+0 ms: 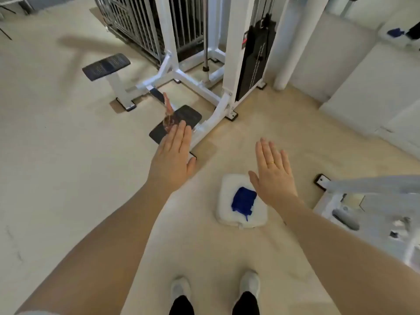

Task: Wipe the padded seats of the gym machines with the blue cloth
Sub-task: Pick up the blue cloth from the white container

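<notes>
Two shoes (180, 289) stand on the pale floor (68, 178). Ahead, the cloth (243, 202) lies on a white pad (227, 212), untouched. The right hand (273, 173) hovers just over the pad's far corner, flat and empty. The left hand (173, 158) is flat too, empty. Beyond it sits a dark plate (188, 114), perhaps a footrest, then a padded seat (106, 66) on the white machine (231, 64).

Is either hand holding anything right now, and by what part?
Nothing is held. Left hand and right hand are open above the floor; the blue cloth lies on a white pad.
</notes>
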Demonstrator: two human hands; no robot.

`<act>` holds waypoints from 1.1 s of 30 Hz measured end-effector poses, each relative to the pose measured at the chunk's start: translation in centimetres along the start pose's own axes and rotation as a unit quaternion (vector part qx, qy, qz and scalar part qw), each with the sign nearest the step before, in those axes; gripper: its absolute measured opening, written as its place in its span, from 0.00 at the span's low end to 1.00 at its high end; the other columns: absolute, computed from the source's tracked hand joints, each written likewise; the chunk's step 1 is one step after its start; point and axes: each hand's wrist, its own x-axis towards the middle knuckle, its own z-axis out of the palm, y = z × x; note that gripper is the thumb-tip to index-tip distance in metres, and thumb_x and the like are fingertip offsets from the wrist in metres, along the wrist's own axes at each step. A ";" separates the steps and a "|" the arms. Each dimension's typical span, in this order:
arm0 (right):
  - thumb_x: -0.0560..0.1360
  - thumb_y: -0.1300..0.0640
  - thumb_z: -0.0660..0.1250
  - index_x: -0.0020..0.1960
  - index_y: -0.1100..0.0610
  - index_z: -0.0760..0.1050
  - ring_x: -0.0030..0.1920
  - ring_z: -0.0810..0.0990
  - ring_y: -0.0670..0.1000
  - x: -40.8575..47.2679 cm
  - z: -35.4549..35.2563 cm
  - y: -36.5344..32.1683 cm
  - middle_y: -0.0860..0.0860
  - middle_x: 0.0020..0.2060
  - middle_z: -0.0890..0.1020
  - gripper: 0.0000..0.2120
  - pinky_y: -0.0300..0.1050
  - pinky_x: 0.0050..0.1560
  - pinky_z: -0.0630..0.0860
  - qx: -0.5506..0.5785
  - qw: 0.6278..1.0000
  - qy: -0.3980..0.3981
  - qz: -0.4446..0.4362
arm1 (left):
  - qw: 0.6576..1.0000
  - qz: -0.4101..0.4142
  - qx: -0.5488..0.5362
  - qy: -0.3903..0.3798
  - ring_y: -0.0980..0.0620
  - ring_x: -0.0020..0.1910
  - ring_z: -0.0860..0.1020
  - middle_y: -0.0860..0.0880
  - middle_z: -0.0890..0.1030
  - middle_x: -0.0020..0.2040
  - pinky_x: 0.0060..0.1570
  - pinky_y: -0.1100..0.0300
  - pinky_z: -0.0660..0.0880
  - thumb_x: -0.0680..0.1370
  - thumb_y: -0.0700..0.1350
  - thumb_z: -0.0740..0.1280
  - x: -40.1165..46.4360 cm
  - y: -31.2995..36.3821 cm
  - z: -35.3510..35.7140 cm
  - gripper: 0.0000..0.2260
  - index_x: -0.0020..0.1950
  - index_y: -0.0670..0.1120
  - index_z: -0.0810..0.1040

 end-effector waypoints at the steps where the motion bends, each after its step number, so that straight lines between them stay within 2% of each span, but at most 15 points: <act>1: 0.81 0.48 0.48 0.73 0.57 0.30 0.75 0.36 0.51 -0.1 1.9 0.1 0.51 0.75 0.36 0.33 0.47 0.70 0.31 -0.006 1.000 -0.016 0.002 | 1.000 -0.002 -0.001 -0.015 0.40 0.75 0.58 0.38 0.58 0.76 0.71 0.50 0.55 0.76 0.49 0.63 -0.3 0.3 2.0 0.33 0.75 0.38 0.53; 2: 0.80 0.49 0.49 0.74 0.58 0.32 0.75 0.37 0.51 0.3 4.1 0.5 0.51 0.76 0.37 0.33 0.48 0.71 0.32 0.000 1.000 -0.030 -0.001 | 1.000 -0.004 -0.003 -0.008 0.40 0.74 0.60 0.38 0.59 0.75 0.70 0.50 0.57 0.75 0.48 0.65 -0.3 0.3 4.2 0.33 0.75 0.37 0.55; 3: 0.80 0.49 0.50 0.75 0.58 0.34 0.75 0.38 0.52 0.3 6.8 0.9 0.52 0.76 0.38 0.33 0.48 0.71 0.33 0.002 0.999 -0.045 0.003 | 0.999 -0.014 -0.008 -0.035 0.40 0.74 0.60 0.38 0.60 0.75 0.70 0.50 0.58 0.75 0.48 0.66 -0.9 0.4 6.8 0.34 0.75 0.37 0.55; 7: 0.81 0.49 0.51 0.75 0.59 0.34 0.75 0.38 0.53 0.1 18.3 2.8 0.53 0.76 0.39 0.33 0.49 0.72 0.35 0.000 0.994 -0.113 0.009 | 0.988 -0.058 -0.058 -0.131 0.44 0.77 0.50 0.42 0.50 0.78 0.74 0.53 0.50 0.79 0.49 0.59 -2.9 1.1 17.3 0.33 0.76 0.39 0.46; 13: 0.81 0.49 0.50 0.76 0.59 0.38 0.76 0.42 0.53 0.5 33.5 5.2 0.54 0.77 0.44 0.31 0.51 0.74 0.40 -0.010 0.982 -0.190 0.011 | 0.968 -0.103 -0.066 -0.220 0.47 0.77 0.44 0.44 0.43 0.78 0.74 0.55 0.46 0.81 0.51 0.54 -5.7 1.5 31.4 0.31 0.76 0.41 0.41; 20: 0.79 0.50 0.57 0.76 0.59 0.45 0.76 0.49 0.56 3.5 46.3 8.5 0.54 0.77 0.50 0.33 0.51 0.74 0.48 0.028 0.969 -0.240 0.047 | 0.952 -0.140 -0.102 -0.253 0.48 0.77 0.42 0.45 0.41 0.78 0.75 0.55 0.45 0.81 0.51 0.53 -7.6 2.0 42.8 0.31 0.76 0.42 0.39; 22: 0.77 0.54 0.62 0.75 0.59 0.50 0.73 0.57 0.58 4.0 48.2 8.8 0.56 0.75 0.57 0.32 0.51 0.72 0.54 0.017 0.974 -0.224 0.042 | 0.948 -0.143 -0.107 -0.263 0.48 0.77 0.42 0.46 0.41 0.78 0.74 0.56 0.44 0.81 0.51 0.53 -8.2 2.3 44.4 0.31 0.76 0.42 0.39; 24: 0.74 0.61 0.65 0.71 0.60 0.59 0.65 0.66 0.59 4.7 49.1 9.0 0.58 0.68 0.67 0.28 0.51 0.67 0.61 -0.013 0.984 -0.174 0.033 | 0.946 -0.137 -0.107 -0.273 0.48 0.77 0.42 0.45 0.41 0.78 0.74 0.57 0.43 0.81 0.51 0.53 -8.7 2.4 45.2 0.31 0.76 0.42 0.40; 27: 0.73 0.66 0.64 0.62 0.60 0.67 0.56 0.71 0.59 5.9 48.5 8.8 0.58 0.57 0.73 0.19 0.50 0.59 0.66 -0.007 0.986 -0.161 0.039 | 0.943 -0.136 -0.111 -0.282 0.49 0.77 0.43 0.46 0.42 0.78 0.74 0.57 0.44 0.81 0.51 0.53 -8.8 2.6 45.0 0.31 0.76 0.42 0.40; 29: 0.74 0.65 0.61 0.61 0.61 0.68 0.56 0.71 0.60 6.0 47.0 8.5 0.59 0.55 0.74 0.15 0.50 0.55 0.68 0.073 0.979 -0.175 0.078 | 0.941 -0.137 -0.116 -0.288 0.49 0.77 0.43 0.46 0.42 0.78 0.74 0.57 0.44 0.81 0.51 0.52 -8.3 2.9 43.5 0.30 0.77 0.42 0.41; 31: 0.76 0.64 0.60 0.60 0.62 0.69 0.53 0.73 0.60 5.6 44.3 8.0 0.58 0.53 0.75 0.13 0.47 0.47 0.69 0.197 0.955 -0.185 0.125 | 0.939 -0.135 -0.119 -0.293 0.49 0.77 0.43 0.46 0.42 0.78 0.74 0.57 0.44 0.81 0.51 0.52 -7.6 3.3 40.9 0.30 0.77 0.42 0.42; 33: 0.76 0.64 0.58 0.55 0.61 0.70 0.44 0.75 0.56 4.7 40.0 7.2 0.55 0.45 0.76 0.09 0.44 0.40 0.68 0.300 0.917 -0.208 0.161 | 0.936 -0.128 -0.124 -0.302 0.49 0.77 0.43 0.46 0.42 0.78 0.74 0.57 0.44 0.81 0.51 0.51 -6.4 3.9 37.7 0.28 0.77 0.43 0.45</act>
